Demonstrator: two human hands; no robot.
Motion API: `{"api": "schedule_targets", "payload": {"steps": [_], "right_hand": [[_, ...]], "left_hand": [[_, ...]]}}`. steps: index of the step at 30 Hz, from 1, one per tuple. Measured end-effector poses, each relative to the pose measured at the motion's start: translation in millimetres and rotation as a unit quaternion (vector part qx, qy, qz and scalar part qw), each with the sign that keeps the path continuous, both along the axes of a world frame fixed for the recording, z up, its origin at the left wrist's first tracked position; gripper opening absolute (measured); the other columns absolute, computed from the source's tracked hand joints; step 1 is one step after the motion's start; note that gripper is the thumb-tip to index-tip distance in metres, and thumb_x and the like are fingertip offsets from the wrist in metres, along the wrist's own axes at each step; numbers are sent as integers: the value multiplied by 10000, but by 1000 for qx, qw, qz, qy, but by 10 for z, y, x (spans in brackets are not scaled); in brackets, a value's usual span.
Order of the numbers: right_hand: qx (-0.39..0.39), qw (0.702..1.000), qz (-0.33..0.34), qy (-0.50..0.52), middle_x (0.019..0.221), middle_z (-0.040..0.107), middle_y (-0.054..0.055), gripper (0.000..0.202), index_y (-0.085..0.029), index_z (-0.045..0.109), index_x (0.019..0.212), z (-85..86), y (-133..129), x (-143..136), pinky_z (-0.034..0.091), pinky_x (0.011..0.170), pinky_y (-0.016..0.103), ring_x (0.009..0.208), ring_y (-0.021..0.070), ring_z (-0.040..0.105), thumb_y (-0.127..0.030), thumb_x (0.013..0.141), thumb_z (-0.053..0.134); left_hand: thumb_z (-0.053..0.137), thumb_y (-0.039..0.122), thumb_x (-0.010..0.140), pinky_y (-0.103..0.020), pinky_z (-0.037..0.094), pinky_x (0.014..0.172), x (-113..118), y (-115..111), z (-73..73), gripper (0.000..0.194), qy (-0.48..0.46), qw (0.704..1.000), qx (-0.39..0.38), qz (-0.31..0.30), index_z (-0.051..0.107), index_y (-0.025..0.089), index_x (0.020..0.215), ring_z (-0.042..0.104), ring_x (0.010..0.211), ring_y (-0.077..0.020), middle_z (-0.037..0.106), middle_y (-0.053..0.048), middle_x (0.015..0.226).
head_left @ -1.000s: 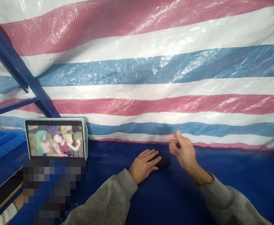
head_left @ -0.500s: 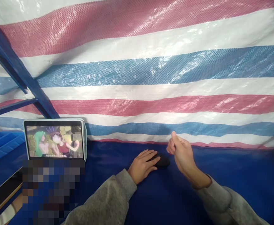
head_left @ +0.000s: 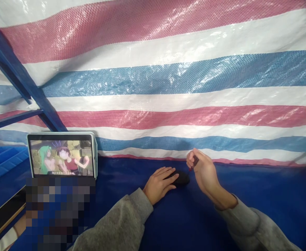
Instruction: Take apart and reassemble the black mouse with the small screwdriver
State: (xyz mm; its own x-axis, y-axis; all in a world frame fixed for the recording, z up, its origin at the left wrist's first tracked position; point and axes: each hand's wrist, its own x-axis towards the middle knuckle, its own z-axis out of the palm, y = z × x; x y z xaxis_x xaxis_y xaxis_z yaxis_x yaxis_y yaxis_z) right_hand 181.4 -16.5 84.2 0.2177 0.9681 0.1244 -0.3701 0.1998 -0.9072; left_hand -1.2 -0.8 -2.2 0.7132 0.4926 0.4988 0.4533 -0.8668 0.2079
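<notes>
Your left hand (head_left: pixel 159 184) rests with fingers parted on the black oval (head_left: pixel 182 178), between your hands; hold it steady. Your right hand (head_left: pixel 205 172) curls inward; how tightly, or whether it grips the red bit (head_left: pixel 190 170), I can't tell.

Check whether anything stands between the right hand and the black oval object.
Only a thin red bit shows between the right hand and the black oval object; the left hand lies over the object's other end.

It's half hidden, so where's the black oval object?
In the head view, the black oval object lies right of centre, partly under the fingers of the left hand, left of the right hand.
</notes>
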Motion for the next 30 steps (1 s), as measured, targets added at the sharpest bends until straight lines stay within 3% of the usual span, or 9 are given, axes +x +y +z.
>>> {"api": "schedule_targets", "payload": {"steps": [4,10,15,23,28,30], "right_hand": [[3,1000,6,20,550,405,-31,375,-188,456,551,-3,24,29,322,491,261,505,95,394,-383,832,611],[1,1000,15,12,455,254,-77,397,-195,420,539,-18,39,30,202,439,257,422,71,229,-380,835,608],[18,1000,1,17,552,336,-44,379,-197,459,569,-12,21,4,290,486,268,490,93,324,-427,857,547],[14,1000,-22,8,644,434,-10,267,-191,524,609,-23,3,9,342,534,278,561,118,417,-363,811,554],[45,999,-15,-14,632,486,6,311,-208,432,557,-8,-2,40,381,567,298,578,142,481,-363,809,527],[42,999,-4,-12,560,451,-12,325,-214,402,554,-1,-4,42,344,511,287,499,124,424,-365,813,527]], "left_hand": [[478,380,974,-417,389,1111,3,0,-4,385,-6,1000,3,-6,516,233,1327,485,1291,-196,524,-60,1387],[469,384,977,-427,398,1102,-1,4,-9,385,-7,1000,-2,-5,515,237,1329,484,1294,-206,527,-61,1384],[479,392,973,-434,411,1090,-2,12,-27,392,-7,1000,-4,2,510,247,1335,495,1284,-212,525,-65,1386],[476,400,971,-432,410,1089,-7,8,-14,394,-4,1000,-7,3,518,238,1328,498,1280,-216,526,-69,1385],[473,399,973,-431,416,1086,-3,4,1,395,-8,1000,-3,1,513,239,1332,507,1273,-211,538,-71,1372],[473,399,973,-436,417,1084,-2,5,-2,394,-9,1000,-2,0,515,240,1331,506,1273,-215,539,-73,1370]]}}
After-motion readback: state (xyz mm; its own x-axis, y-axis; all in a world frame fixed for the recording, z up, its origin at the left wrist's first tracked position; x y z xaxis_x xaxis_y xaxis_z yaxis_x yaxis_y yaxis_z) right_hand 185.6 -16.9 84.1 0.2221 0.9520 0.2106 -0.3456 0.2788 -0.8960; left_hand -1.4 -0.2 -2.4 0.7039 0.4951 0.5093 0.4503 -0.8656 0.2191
